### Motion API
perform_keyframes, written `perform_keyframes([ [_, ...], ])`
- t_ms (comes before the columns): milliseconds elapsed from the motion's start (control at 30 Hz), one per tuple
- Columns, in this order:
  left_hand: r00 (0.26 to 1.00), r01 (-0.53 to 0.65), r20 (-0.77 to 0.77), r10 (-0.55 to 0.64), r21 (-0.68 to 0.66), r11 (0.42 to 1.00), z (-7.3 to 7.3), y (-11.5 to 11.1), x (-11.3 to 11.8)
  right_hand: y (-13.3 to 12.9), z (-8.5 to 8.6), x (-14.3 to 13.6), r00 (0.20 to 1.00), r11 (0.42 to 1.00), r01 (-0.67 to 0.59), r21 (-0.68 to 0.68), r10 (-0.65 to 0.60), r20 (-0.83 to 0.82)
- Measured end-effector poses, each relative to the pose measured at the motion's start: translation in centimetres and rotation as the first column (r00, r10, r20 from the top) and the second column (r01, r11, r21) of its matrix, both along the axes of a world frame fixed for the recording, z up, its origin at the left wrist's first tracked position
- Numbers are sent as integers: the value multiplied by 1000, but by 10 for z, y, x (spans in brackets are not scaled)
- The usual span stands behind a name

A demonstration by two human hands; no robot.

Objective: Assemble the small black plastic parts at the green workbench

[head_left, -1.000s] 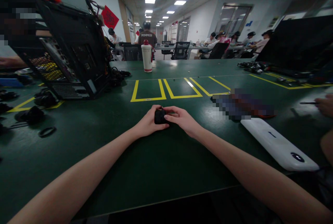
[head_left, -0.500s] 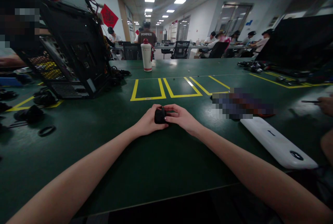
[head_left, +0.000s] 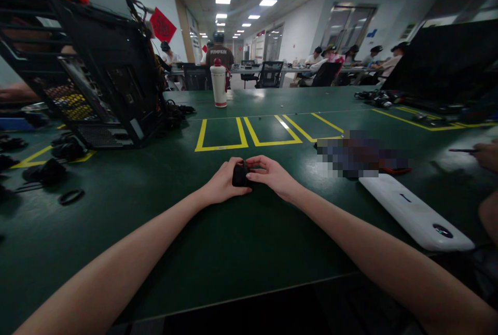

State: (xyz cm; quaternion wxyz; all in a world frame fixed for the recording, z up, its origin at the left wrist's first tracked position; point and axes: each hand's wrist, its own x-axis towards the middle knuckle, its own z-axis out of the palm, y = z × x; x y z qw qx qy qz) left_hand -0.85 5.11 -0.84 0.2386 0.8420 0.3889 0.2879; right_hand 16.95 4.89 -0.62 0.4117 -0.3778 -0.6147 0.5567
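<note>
Both hands meet over the green table (head_left: 233, 236), in front of the yellow tape outlines. My left hand (head_left: 225, 182) is closed round the left side of a small black rounded object (head_left: 239, 175), thumb below and fingers above. From the right, my right hand (head_left: 268, 175) pinches the object's right edge with thumb and fingertips. A thin black part sticks up at the object's top, between the fingers of both hands. What kind of object it is cannot be made out, as the fingers hide part of it.
An open black computer case (head_left: 105, 75) stands at left, near black cables and a black ring (head_left: 71, 196). A white cup (head_left: 219, 86) stands behind the yellow tape (head_left: 221, 147). At right lie a long white device (head_left: 416, 213) and a blurred-out item; another person's hand (head_left: 486, 154) holds something thin.
The thin black part on the object's right side stands less far apart from its body than before. Both hands keep nearly the same place and grip.
</note>
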Motion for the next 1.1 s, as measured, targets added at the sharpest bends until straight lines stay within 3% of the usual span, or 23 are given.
perform_keyframes([
  [133, 1000, 6, 3, -6, 2, 1000, -1, 0, 0, -4, 4, 1, 999, 999, -38, 5, 38, 29],
  [333, 1000, -4, -1, 4, 8, 1000, -1, 1, -1, -5, 5, 2, 991, 984, -11, 176, -13, 134],
  [633, 1000, -6, -6, 6, 34, 999, -1, 1, 0, -3, 1, 1, 997, 998, -42, 49, 39, 67],
  [800, 1000, -12, 3, 12, 44, 999, -1, 0, 0, -6, 5, 1, 994, 993, -64, 97, 54, 97],
  [967, 1000, -8, -2, 8, 14, 1000, 2, -1, -1, -6, 6, 2, 987, 980, -7, 197, -25, 160],
  [1100, 1000, -2, 11, 2, 22, 1000, 1, -1, 0, -7, 5, 1, 995, 992, -16, 128, 3, 104],
])
